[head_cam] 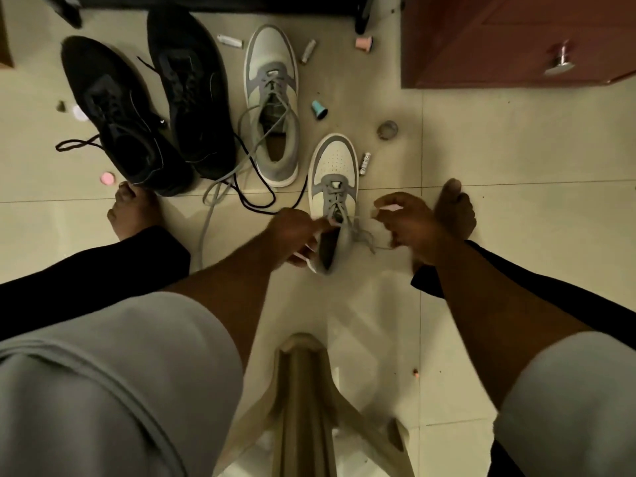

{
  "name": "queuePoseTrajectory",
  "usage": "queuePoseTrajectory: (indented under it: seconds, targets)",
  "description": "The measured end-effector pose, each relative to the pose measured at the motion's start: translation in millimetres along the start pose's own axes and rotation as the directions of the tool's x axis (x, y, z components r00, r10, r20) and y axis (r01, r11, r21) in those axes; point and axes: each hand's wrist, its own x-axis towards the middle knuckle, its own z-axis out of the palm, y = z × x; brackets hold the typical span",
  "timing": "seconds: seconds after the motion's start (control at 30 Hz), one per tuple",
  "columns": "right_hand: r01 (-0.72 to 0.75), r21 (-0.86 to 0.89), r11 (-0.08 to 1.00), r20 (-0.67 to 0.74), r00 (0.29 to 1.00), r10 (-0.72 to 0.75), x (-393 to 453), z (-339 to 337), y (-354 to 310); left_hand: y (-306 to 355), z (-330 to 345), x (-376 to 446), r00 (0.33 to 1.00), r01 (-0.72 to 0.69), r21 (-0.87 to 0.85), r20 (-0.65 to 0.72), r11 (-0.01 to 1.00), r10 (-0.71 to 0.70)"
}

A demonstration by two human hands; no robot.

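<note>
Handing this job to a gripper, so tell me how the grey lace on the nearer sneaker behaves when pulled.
The grey lace will likely be floppy: its loose ends lie in limp curves beside the sneaker. Thin and flat, it is probably light. Since it threads through the eyelets, a hard pull may drag the sneaker.

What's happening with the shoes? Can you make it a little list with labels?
Job: lacing the near sneaker
Left hand: pinches its grey lace by the top holes
Right hand: seems to pinch the lace's loose end; blurred
Waiting: second grey sneaker, two black shoes
Floor bits: blue spool, battery
</note>
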Motion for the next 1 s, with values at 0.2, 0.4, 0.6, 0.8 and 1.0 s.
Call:
queuePoseTrajectory:
  seconds: [0.2, 0.4, 0.6, 0.8, 1.0]
  targets:
    - [-0.126, -0.694, 0.709, -0.377, 0.903, -0.208, -8.8, -62.7, 14.5, -13.3, -78.0, -54.7, 0.759, -0.074, -0.106, -0.65, 0.992, -0.013]
    - [0.179, -0.611, 0.771, -0.165, 0.924, -0.346, -4.5, -6.9, 18.2, -23.3, -58.4, -18.0, 0.741, -0.164, 0.381, -0.561, 0.91, 0.368]
    - [0.121, -0.237, 0.964, -0.014, 0.992, -0.128, 27.7, 59.2, 35.6, -22.7, 18.2, 50.7, 0.942, -0.287, 0.412, -0.044, 0.865, 0.334]
    - [0.327, -0.323, 0.888, 0.015, 0.94, -0.34, 41.4, 52.2, 36.4, -24.9, 0.3, 64.1, 0.819, -0.44, 0.567, -0.063, 0.696, 0.57]
    - [0.405, -0.73, 0.551, 0.102, 0.861, -0.498, 49.1, 41.7, 40.4, -22.4, 7.2, 73.2, 0.846, -0.405, 0.702, 0.044, 0.586, 0.532]
